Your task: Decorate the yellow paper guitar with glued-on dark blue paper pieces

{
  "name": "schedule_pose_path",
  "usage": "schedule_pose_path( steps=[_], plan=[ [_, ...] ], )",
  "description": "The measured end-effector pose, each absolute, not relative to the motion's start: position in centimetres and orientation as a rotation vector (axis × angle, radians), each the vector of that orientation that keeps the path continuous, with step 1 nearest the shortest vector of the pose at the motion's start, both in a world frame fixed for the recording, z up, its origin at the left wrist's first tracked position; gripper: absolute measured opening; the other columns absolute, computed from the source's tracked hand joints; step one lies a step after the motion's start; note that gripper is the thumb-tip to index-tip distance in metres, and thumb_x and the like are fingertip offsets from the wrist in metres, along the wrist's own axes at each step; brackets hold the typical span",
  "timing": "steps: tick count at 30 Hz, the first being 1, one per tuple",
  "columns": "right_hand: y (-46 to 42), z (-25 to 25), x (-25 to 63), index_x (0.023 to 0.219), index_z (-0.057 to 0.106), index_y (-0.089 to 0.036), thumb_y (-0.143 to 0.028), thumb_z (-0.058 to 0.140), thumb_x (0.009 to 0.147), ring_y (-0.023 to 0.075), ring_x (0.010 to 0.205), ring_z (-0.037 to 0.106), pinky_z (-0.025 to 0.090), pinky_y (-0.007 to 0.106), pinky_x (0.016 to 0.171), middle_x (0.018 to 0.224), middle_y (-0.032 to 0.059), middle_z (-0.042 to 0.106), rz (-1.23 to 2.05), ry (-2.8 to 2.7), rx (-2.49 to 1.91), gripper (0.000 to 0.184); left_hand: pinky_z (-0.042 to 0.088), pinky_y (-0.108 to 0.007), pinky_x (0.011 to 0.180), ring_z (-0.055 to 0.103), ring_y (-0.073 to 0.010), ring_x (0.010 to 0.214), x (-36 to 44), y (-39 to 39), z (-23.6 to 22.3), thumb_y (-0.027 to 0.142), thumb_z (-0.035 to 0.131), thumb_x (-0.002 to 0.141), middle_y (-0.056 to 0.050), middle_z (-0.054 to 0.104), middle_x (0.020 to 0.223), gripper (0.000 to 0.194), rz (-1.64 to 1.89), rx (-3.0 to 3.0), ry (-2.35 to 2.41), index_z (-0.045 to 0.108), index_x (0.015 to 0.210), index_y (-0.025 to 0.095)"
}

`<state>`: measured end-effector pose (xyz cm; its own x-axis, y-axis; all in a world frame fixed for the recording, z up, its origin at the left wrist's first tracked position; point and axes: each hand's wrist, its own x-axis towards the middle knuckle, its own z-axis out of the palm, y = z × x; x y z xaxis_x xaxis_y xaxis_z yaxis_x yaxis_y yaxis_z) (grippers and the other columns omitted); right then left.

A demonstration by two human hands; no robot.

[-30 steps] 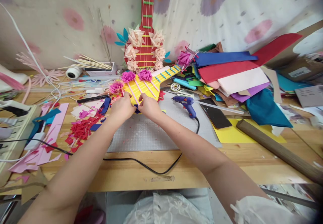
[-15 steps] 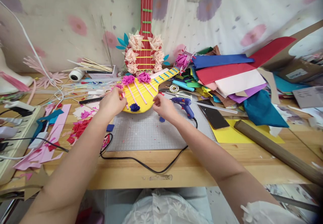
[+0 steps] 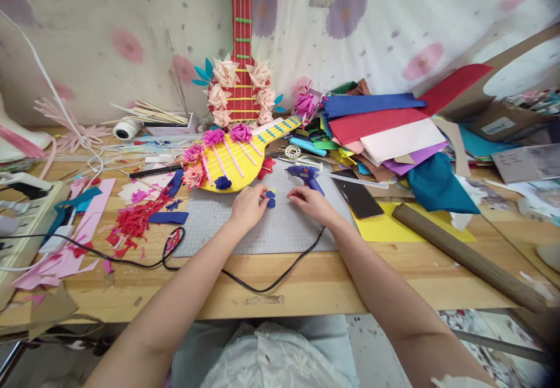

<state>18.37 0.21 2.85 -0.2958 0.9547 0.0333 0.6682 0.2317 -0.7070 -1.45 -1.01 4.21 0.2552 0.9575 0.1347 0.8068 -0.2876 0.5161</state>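
Observation:
My left hand (image 3: 249, 206) is over the grey cutting mat (image 3: 227, 233), thumb and fingers closed at a small dark blue paper piece (image 3: 271, 202). A bit of yellow shows by that piece. To its right, my right hand (image 3: 310, 202) hovers over the mat with loosely bent fingers and nothing visible in them. Just behind that hand lies a blue glue gun (image 3: 308, 175). The yellow paper guitar (image 3: 234, 169) lies beyond my left hand, trimmed with pink flowers and a dark blue flower (image 3: 223, 182). A red flower (image 3: 265, 168) lies at its right edge.
A red guitar (image 3: 242, 90) stands against the curtain. Coloured sheets (image 3: 380, 114) are piled at the right, near a phone (image 3: 359, 194) and a brown roll (image 3: 464, 254). Red paper scraps (image 3: 133, 216) and a power strip (image 3: 30, 230) are at left. A black cord (image 3: 262, 290) crosses the front.
Both hands have left the yellow guitar's body and come down towards me onto the mat. My left hand has moved right to the blue paper piece. The view has shifted slightly.

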Motion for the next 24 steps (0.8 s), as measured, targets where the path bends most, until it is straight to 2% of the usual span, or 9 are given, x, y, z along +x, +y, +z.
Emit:
schedule_pose_path(
  steps=[4, 9, 12, 15, 17, 21, 24],
  plan=[
    [-0.1, 3.4, 19.9, 0.08, 0.059, -0.017, -0.04, 0.05, 0.077, 0.0118, 0.062, 0.049, 0.038, 0.025, 0.059, 0.068, -0.0004, 0.057, 1.047, -1.968, -1.412, 0.024, 0.043, -0.035, 0.088, 0.056, -0.0209, 0.099, -0.6, -0.7, 2.8, 0.014, 0.05, 0.081, -0.006, 0.067, 0.098, 0.019, 0.716, 2.141, 1.666, 0.057, 0.098, 0.02],
    [-0.2, 4.4, 22.5, 0.072, 0.057, -0.017, -0.052, 0.059, 0.069, 0.0079, 0.046, 0.037, 0.029, 0.023, 0.046, 0.052, -0.0054, 0.045, 1.303, -1.835, -1.46, 0.035, 0.044, -0.033, 0.086, 0.057, -0.019, 0.094, -1.2, -1.0, 2.1, 0.017, 0.048, 0.083, -0.005, 0.067, 0.097, 0.021, 0.795, 2.076, 1.642, 0.059, 0.101, 0.02],
    [0.2, 4.2, 23.6, 0.066, 0.056, -0.017, -0.054, 0.061, 0.067, 0.008, 0.047, 0.037, 0.027, 0.023, 0.047, 0.051, -0.0046, 0.045, 1.102, -1.738, -1.552, 0.037, 0.044, -0.034, 0.089, 0.054, -0.0191, 0.1, -1.9, -1.1, 1.7, 0.015, 0.053, 0.079, -0.004, 0.066, 0.105, 0.03, 0.762, 2.157, 1.494, 0.059, 0.108, 0.022],
    [1.0, 3.3, 23.8, 0.065, 0.054, -0.017, -0.055, 0.062, 0.067, 0.0096, 0.052, 0.043, 0.03, 0.024, 0.051, 0.057, -0.0011, 0.053, 0.905, -1.61, -1.609, 0.038, 0.042, -0.034, 0.093, 0.052, -0.0188, 0.105, -2.2, -1.0, 1.5, 0.014, 0.053, 0.08, -0.003, 0.065, 0.111, 0.033, 0.718, 2.23, 1.4, 0.059, 0.111, 0.022],
    [1.5, 2.6, 23.6, 0.063, 0.051, -0.018, -0.056, 0.061, 0.067, 0.0102, 0.053, 0.045, 0.032, 0.024, 0.053, 0.058, -0.0005, 0.054, 0.836, -1.53, -1.666, 0.039, 0.042, -0.034, 0.093, 0.052, -0.0186, 0.104, -2.3, -0.9, 1.4, 0.013, 0.053, 0.08, -0.003, 0.065, 0.111, 0.032, 0.701, 2.247, 1.391, 0.06, 0.11, 0.022],
    [2.0, 1.8, 23.3, 0.061, 0.045, -0.019, -0.06, 0.062, 0.064, 0.0091, 0.05, 0.038, 0.028, 0.025, 0.052, 0.054, -0.0036, 0.046, 0.612, -1.529, -1.775, 0.044, 0.042, -0.033, 0.091, 0.052, -0.0185, 0.099, -2.2, -0.9, 1.3, 0.014, 0.054, 0.08, -0.003, 0.066, 0.104, 0.029, 0.733, 2.263, 1.401, 0.062, 0.108, 0.021],
    [2.2, 1.4, 23.4, 0.067, 0.047, -0.019, -0.064, 0.064, 0.06, 0.0105, 0.053, 0.04, 0.029, 0.025, 0.052, 0.059, -0.0021, 0.049, 0.464, -1.567, -1.781, 0.048, 0.044, -0.033, 0.086, 0.053, -0.0189, 0.094, -2.2, -0.8, 1.1, 0.013, 0.055, 0.079, -0.003, 0.066, 0.095, 0.027, 0.746, 2.277, 1.415, 0.063, 0.104, 0.021]
  ],
)
